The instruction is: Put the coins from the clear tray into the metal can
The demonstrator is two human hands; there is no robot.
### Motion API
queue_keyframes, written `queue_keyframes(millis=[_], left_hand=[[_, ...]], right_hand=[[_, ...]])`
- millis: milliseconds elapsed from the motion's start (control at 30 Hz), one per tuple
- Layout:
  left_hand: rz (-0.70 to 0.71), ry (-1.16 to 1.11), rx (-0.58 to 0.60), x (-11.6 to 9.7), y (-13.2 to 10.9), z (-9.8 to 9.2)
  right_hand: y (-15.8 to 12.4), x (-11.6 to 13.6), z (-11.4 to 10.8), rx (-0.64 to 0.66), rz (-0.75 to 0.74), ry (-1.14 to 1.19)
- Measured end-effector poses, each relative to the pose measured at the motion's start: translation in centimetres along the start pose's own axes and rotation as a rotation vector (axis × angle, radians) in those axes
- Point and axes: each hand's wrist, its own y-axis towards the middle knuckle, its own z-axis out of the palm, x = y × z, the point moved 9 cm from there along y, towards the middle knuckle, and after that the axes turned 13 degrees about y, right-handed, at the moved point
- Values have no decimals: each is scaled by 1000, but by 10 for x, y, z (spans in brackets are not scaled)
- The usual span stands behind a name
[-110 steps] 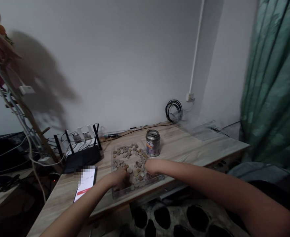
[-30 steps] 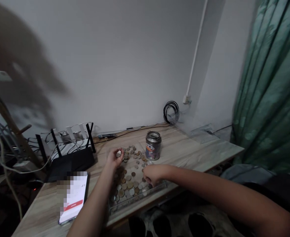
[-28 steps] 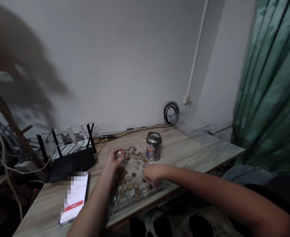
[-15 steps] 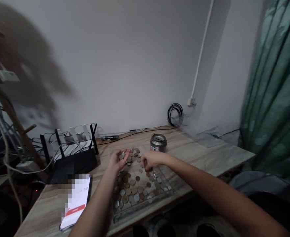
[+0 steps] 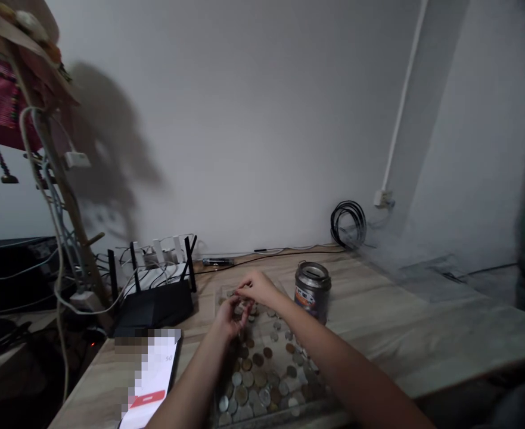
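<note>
A shallow clear plastic tray [image 5: 262, 333] lies on the desk, with many silver and brass-coloured coins [image 5: 249, 378] spread in it. Over its far part my left hand [image 5: 230, 320] is palm up with curled fingers, cupping a few coins that are mostly hidden. My right hand [image 5: 258, 289] reaches across above it, thumb and fingers pinched at the left fingertips; the small thing in the pinch appears to be a coin. Just right of the tray stands a round metal coin tin [image 5: 312, 291] with a slotted lid and a printed label.
Left of the tray lie a phone [image 5: 155, 375] with a lit screen and a black router [image 5: 155, 307] with upright antennas. Cables run along the wall. A coiled black cable [image 5: 348, 223] leans at the back right. The wooden desk [image 5: 391, 339] extends to the right.
My right hand has moved from coins in the tray up and left to my left hand, pinching there. My left fingers have curled in. The view has turned somewhat left.
</note>
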Motion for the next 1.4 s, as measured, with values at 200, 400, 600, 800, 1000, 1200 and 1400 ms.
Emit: queue_keyframes(millis=[200, 400, 600, 800, 1000, 1200, 1400], left_hand=[[-7, 60, 52, 0, -5, 6], [20, 204, 95, 3, -3, 12], [35, 267, 65, 6, -1, 11], [154, 490, 52, -1, -7, 15], [240, 680, 160, 1, -17, 31], [106, 676, 123, 11, -17, 27], [-84, 683, 240, 32, -18, 32]], right_hand=[[-17, 18, -62, -153, -79, 51], [-80, -5, -186, -705, -8, -226], [-92, -52, -200, -650, 163, -301], [-99, -27, -197, -751, 1, -317], [-81, 16, -115, -580, -241, -219], [-41, -26, -10, 12, -79, 81], [-44, -38, -14, 76, -1, 280]])
